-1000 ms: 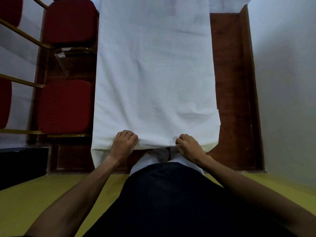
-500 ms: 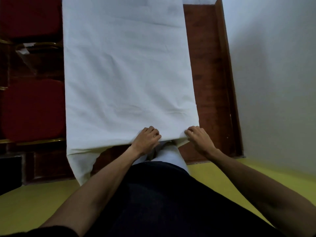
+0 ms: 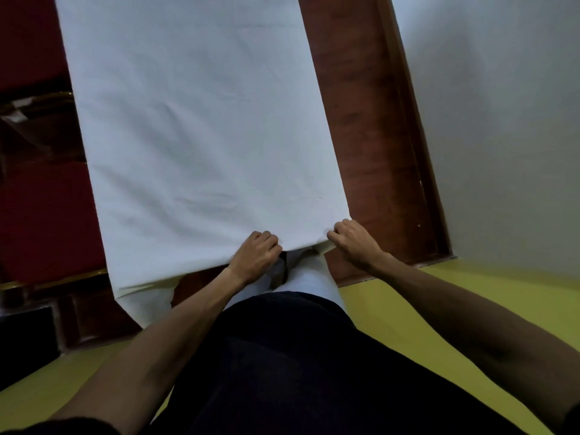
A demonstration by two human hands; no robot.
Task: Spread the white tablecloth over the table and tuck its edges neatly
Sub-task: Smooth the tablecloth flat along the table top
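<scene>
Head view, items as seen.

White tablecloth: lies flat along the wooden table, covering its left and middle. A long strip of bare wood shows to the right of the cloth. The near left corner hangs over the table's end in a folded flap.

Left hand: mine, knuckles up, fingers curled tight together on the cloth's near hem, gripping it at about the middle.

Right hand: mine, at the near right corner of the cloth, fingers curled and bunched, pinching the hem. Both thumbs are hidden under the fabric.

Red chair: just beside the table's left side, with a gold frame.

Grey wall: along the table's right edge.

Yellow floor: beneath my arms.
</scene>
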